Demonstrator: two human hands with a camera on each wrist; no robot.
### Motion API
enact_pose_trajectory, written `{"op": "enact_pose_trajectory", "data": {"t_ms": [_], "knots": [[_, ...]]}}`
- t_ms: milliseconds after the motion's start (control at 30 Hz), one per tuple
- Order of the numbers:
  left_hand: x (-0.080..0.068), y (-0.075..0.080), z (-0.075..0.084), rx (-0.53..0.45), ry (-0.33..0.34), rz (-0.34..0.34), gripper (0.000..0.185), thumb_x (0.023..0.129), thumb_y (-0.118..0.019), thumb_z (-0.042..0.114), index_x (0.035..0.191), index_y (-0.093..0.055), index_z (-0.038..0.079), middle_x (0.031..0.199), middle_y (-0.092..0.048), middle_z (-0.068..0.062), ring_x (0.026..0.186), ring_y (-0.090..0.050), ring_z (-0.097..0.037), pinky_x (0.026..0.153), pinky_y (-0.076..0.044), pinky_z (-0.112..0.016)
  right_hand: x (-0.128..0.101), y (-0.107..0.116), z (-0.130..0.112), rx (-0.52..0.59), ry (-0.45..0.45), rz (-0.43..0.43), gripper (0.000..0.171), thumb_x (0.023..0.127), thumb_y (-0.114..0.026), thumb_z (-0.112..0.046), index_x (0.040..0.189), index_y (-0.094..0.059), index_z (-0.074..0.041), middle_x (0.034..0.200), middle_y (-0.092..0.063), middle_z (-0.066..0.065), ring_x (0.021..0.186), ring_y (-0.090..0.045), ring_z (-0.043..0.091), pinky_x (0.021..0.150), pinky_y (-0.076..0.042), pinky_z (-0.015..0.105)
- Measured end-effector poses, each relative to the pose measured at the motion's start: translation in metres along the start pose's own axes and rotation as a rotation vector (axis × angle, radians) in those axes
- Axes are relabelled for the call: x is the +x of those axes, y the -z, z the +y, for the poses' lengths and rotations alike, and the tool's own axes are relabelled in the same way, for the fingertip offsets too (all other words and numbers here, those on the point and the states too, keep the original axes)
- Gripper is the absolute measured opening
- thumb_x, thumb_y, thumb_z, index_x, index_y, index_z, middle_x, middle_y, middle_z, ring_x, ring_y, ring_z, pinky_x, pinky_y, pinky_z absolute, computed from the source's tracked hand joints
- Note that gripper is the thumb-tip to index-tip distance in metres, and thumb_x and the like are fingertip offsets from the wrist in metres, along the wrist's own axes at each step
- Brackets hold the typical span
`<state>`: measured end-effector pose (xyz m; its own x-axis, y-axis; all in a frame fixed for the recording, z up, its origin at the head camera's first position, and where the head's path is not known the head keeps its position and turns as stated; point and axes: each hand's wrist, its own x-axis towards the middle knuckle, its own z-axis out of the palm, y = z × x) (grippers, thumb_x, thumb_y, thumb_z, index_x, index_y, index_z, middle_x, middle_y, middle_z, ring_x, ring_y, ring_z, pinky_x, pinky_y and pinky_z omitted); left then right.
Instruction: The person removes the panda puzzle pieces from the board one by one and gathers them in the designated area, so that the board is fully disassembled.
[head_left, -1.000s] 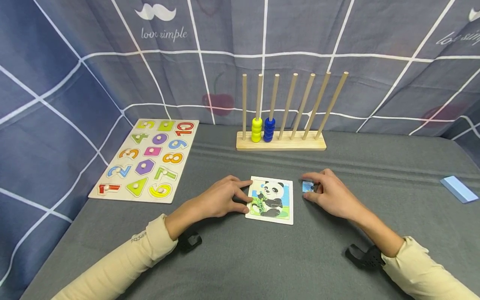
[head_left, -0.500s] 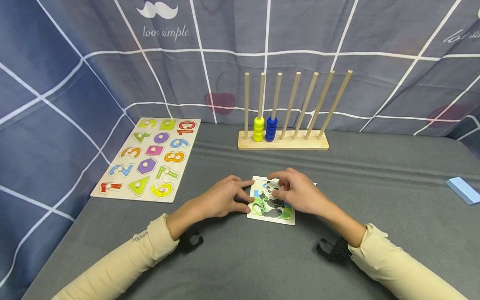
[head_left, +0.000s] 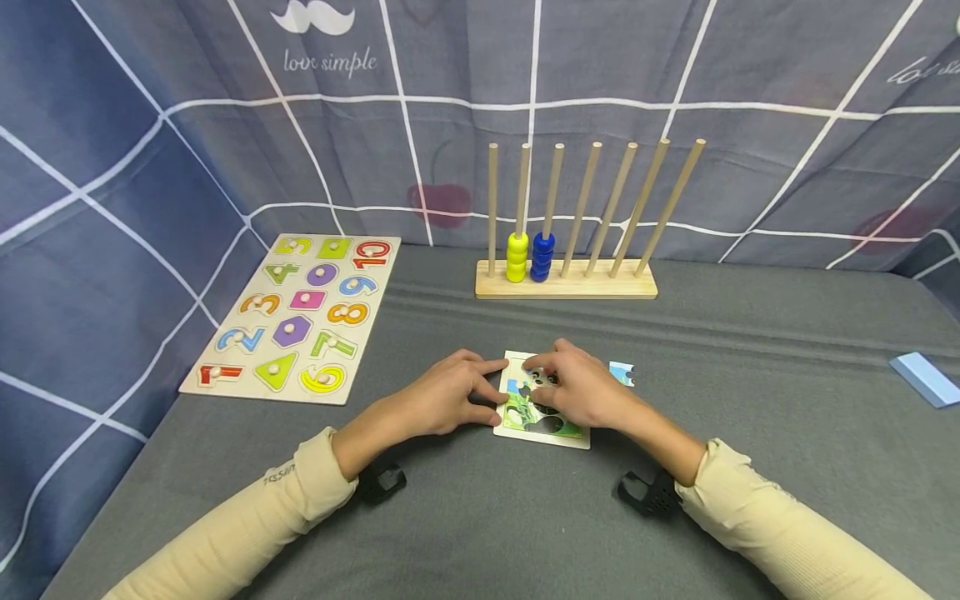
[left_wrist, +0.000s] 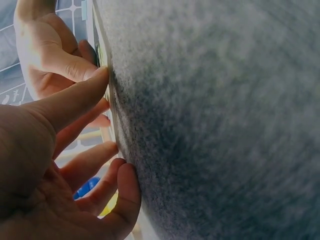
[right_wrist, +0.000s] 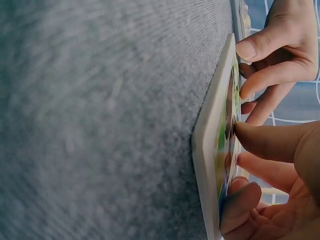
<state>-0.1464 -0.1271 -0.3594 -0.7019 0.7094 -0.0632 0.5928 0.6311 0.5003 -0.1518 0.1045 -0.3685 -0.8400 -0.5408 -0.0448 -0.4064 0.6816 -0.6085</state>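
Observation:
A square panda jigsaw puzzle [head_left: 551, 423] in a pale frame lies flat in front of the person. At its left edge, the left hand [head_left: 453, 393] rests its fingertips and thumb on the frame. The right hand [head_left: 583, 390] is over the upper right of the puzzle and hides that part. Its thumb [right_wrist: 270, 141] and fingers touch the picture near the panda's face, set apart from each other. A blue jigsaw piece [head_left: 621, 372] lies on the cloth just right of the frame, close behind the right hand.
A number-and-shape peg board [head_left: 300, 317] lies at the left. Behind the puzzle stands a wooden peg stand [head_left: 566, 286] with yellow beads [head_left: 517, 257] and blue beads [head_left: 542, 257]. A light blue block [head_left: 926, 380] lies at the far right, and a checked curtain hangs behind.
The right hand has let go of the blue jigsaw piece beside the frame and moved left onto the panda puzzle. The left hand has stayed at the frame's left edge.

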Motion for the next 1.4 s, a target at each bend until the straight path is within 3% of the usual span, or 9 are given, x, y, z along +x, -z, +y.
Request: {"op": "enact_pose_trajectory", "data": {"t_ms": [400, 600, 800, 1100, 1400], "knots": [[0.0010, 0.0000, -0.0004, -0.005, 0.010, -0.013, 0.030, 0.086, -0.079, 0.023, 0.114, -0.076, 0.011, 0.147, -0.048, -0.012, 0.125, -0.048, -0.029, 0.100, -0.042, -0.044, -0.0020, -0.0010, 0.0005, 0.048, -0.009, 0.061, 0.032, 0.085, -0.077, -0.011, 0.116, -0.071, -0.007, 0.091, -0.054, 0.008, 0.071, -0.047, 0.018, 0.062, -0.039, 0.035], [0.0012, -0.0001, -0.0011, -0.006, 0.007, -0.011, 0.030, 0.086, -0.079, 0.022, 0.114, -0.076, 0.011, 0.148, -0.047, -0.012, 0.125, -0.048, -0.029, 0.100, -0.042, -0.045, -0.0028, -0.0012, -0.0003, 0.061, -0.015, 0.079, 0.031, 0.085, -0.077, -0.010, 0.115, -0.072, -0.009, 0.092, -0.049, 0.009, 0.074, -0.043, 0.019, 0.061, -0.038, 0.034], [0.0011, -0.0006, -0.0017, -0.008, 0.003, -0.009, 0.030, 0.086, -0.079, 0.022, 0.114, -0.076, 0.011, 0.147, -0.048, -0.013, 0.125, -0.049, -0.029, 0.100, -0.042, -0.044, -0.0030, -0.0033, -0.0004, 0.065, -0.015, 0.089, 0.017, 0.085, -0.076, -0.009, 0.103, -0.076, -0.011, 0.097, -0.049, 0.008, 0.077, -0.042, 0.019, 0.062, -0.038, 0.034], [-0.0001, 0.0005, -0.0007, -0.009, 0.017, -0.009, 0.030, 0.086, -0.079, 0.022, 0.114, -0.076, 0.011, 0.148, -0.047, -0.011, 0.125, -0.048, -0.028, 0.101, -0.041, -0.044, -0.0022, -0.0022, -0.0019, 0.030, -0.033, 0.036, 0.035, 0.088, -0.072, -0.012, 0.122, -0.070, -0.005, 0.103, -0.050, 0.012, 0.078, -0.044, 0.019, 0.063, -0.040, 0.033], [-0.0002, 0.0002, -0.0006, -0.005, 0.012, -0.010, 0.030, 0.086, -0.078, 0.023, 0.114, -0.076, 0.012, 0.148, -0.047, -0.012, 0.124, -0.048, -0.028, 0.100, -0.042, -0.044, -0.0024, -0.0020, -0.0044, 0.046, -0.058, 0.049, 0.029, 0.088, -0.074, -0.010, 0.116, -0.070, -0.007, 0.101, -0.043, 0.013, 0.076, -0.042, 0.021, 0.063, -0.040, 0.034]]}}
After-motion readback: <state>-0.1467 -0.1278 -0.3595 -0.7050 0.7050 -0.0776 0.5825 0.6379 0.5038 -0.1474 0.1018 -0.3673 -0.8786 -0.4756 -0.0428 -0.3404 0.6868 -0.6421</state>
